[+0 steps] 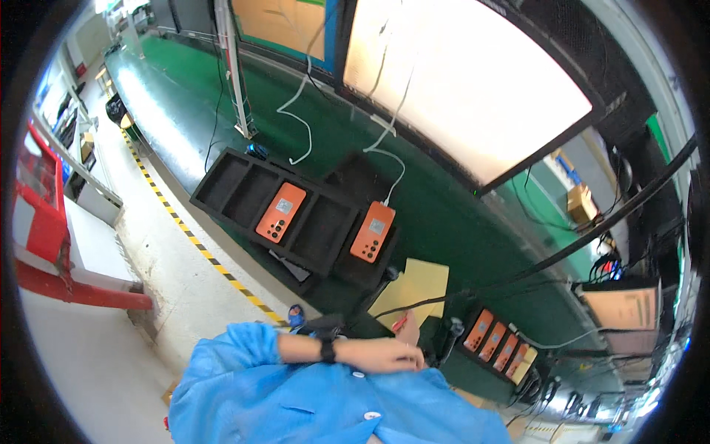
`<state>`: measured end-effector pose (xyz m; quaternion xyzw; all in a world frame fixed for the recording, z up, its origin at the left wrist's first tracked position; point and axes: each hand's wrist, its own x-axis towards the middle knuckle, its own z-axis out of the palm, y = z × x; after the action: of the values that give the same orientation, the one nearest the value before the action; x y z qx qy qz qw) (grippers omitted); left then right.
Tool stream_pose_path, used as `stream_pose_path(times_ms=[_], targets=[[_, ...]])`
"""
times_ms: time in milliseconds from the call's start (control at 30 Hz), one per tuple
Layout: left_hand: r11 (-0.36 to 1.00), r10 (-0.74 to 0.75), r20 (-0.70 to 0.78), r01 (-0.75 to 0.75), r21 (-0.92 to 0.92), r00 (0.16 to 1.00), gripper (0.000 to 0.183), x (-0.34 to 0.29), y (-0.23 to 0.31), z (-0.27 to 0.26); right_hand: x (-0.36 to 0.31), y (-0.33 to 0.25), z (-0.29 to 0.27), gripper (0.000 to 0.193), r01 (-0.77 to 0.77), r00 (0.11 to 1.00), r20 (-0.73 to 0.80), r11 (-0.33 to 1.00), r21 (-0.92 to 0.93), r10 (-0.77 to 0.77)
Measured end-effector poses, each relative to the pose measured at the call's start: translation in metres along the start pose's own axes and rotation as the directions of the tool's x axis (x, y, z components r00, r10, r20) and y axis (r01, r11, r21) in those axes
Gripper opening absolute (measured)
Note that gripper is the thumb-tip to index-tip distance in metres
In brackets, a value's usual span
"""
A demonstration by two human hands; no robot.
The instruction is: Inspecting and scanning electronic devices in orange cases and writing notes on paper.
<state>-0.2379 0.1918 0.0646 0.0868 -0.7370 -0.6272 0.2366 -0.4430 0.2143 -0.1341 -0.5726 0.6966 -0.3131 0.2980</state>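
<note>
Head view, clock read from the right hand. Right hand (409, 330), partly hidden, seemingly pinching a red pen-like tool (400, 323) at the near edge of a yellow sheet (425, 280), spread toward twelve to one o'clock on the green bench (473, 255). Left hand (392, 357) just beside at seven, laid across in front, fingers loosely bent; cannot tell whether gripping anything.

By the look of it, busy with writing or marking on the sheet, though with no tip or stroke visible. For the next move, probably needs a steady sheet and a tool kept clear of the black cable (416, 303) across the paper; lying on or hanging above, cannot tell.

At ten to eleven, black compartment tray (322, 226) with one orange phone (281, 213); at eleven, second orange phone (372, 231) on a white cable (402, 172); between three and four, row of four orange phones (493, 340).
</note>
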Motion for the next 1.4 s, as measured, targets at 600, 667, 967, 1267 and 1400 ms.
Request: stream_pose_path(times_ms=[600, 667, 967, 1267, 1400], targets=[[0.479, -0.322, -0.146, 0.294, 0.827, 0.935, 0.057, 0.011, -0.25, 0.043, 0.024, 0.071, -0.042, 0.011, -0.062, 0.928, -0.288, 0.859, 0.507, 0.237], [0.46, -0.303, -0.137, 0.271, 0.846, 0.943, 0.053, 0.011, -0.249, 0.044, 0.039, 0.071, -0.034, 0.012, -0.107, 0.953, -0.189, 0.848, 0.519, 0.236], [0.592, -0.211, -0.162, 0.258, 0.764, 0.964, 0.046, 0.009, -0.28, 0.034, 0.112, 0.097, 0.003, 0.017, 0.031, 0.999, 0.009, 0.887, 0.461, -0.04], [0.518, -0.222, -0.241, 0.323, 0.792, 0.945, 0.043, 0.016, -0.295, 0.032, 0.116, 0.109, 0.005, 0.018, -0.014, 0.996, -0.08, 0.964, 0.267, 0.037], [0.512, -0.226, -0.24, 0.325, 0.795, 0.944, 0.042, 0.015, -0.296, 0.032, 0.123, 0.111, 0.007, 0.019, 0.031, 0.992, -0.128, 0.966, 0.258, 0.003]])
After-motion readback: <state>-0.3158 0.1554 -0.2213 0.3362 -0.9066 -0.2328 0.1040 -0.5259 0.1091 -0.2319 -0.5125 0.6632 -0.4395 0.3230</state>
